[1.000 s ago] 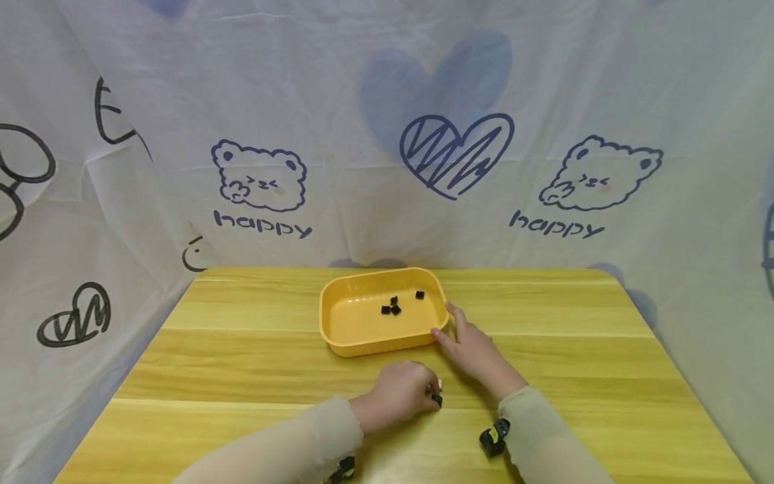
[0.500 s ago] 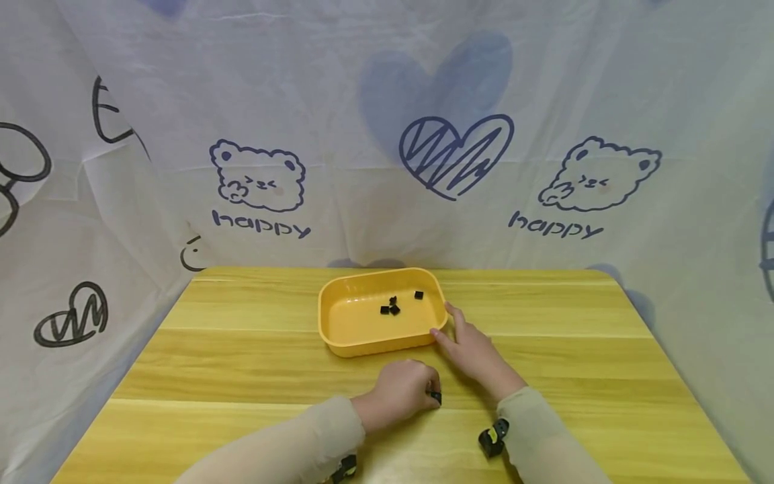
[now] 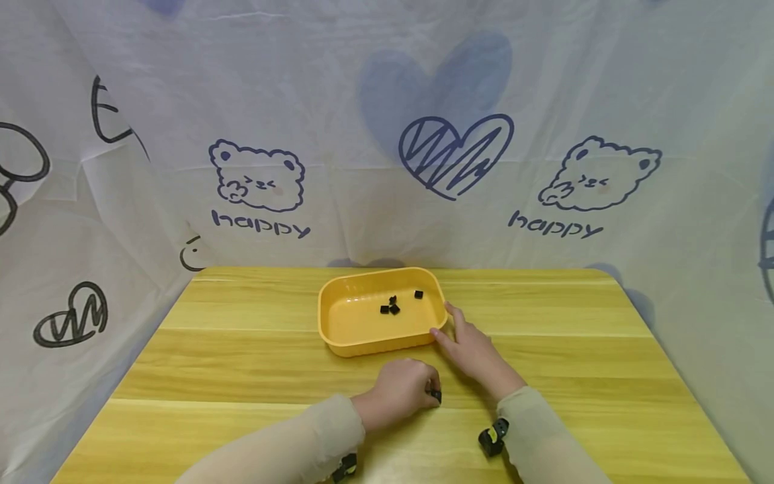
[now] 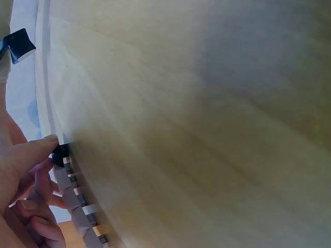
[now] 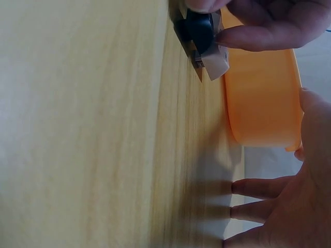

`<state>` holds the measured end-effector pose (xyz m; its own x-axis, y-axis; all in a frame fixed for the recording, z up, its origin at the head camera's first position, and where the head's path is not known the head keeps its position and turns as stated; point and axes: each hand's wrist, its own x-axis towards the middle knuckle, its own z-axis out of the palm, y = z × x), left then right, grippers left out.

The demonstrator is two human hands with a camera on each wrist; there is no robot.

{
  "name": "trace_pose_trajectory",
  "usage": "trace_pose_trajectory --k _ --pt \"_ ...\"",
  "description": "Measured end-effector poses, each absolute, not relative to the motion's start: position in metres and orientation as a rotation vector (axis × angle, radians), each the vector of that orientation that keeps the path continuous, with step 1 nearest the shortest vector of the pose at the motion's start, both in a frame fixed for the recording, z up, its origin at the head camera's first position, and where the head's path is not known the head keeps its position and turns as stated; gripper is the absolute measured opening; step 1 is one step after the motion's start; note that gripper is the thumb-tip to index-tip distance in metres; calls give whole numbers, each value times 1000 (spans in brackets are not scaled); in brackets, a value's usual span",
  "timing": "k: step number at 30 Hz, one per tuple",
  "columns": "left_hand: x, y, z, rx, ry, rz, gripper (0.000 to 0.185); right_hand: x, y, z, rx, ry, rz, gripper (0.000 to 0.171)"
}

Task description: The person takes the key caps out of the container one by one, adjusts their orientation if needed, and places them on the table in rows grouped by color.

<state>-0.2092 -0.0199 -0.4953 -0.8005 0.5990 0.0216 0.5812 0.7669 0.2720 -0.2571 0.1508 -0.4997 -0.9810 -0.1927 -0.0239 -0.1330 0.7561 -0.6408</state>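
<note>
In the head view my left hand (image 3: 404, 391) pinches a small black piece (image 3: 436, 396) between thumb and finger, low over the table. The left wrist view shows that black piece (image 4: 60, 154) at the end of a row of grey blocks (image 4: 81, 219) with black, white and orange bits; their kind is unclear. From the right wrist view, a pale block (image 5: 216, 63) sits beside the pinched piece. My right hand (image 3: 474, 353) rests at the right front corner of a yellow tray (image 3: 375, 349), thumb on its front rim. Several small black pieces (image 3: 394, 310) lie inside.
The wood-grain table (image 3: 242, 363) extends to both sides of the tray. A patterned cloth (image 3: 363, 202) hangs behind its far edge. Black wrist devices (image 3: 492, 438) are worn under the sleeves.
My left hand has shifted very slightly, and a pale bit seen beyond its fingertips is now hidden. The right hand stays at the tray's corner.
</note>
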Motion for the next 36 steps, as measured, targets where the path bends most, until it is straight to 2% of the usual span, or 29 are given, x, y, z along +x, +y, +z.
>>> trace_pose_trajectory --k 4,10,23,36 --pt "-212 -20 -486 1002 2908 455 16 -257 151 -499 -271 2861 -1028 74" --pt "-223 -24 -452 1003 2990 483 21 -258 152 -498 -267 2866 -1030 73" --pt "-269 -55 -410 977 2920 324 20 -259 152 -503 -254 2857 -1029 72" --pt "-319 -77 -427 999 2789 250 31 -258 150 -502 -268 2852 -1035 72"
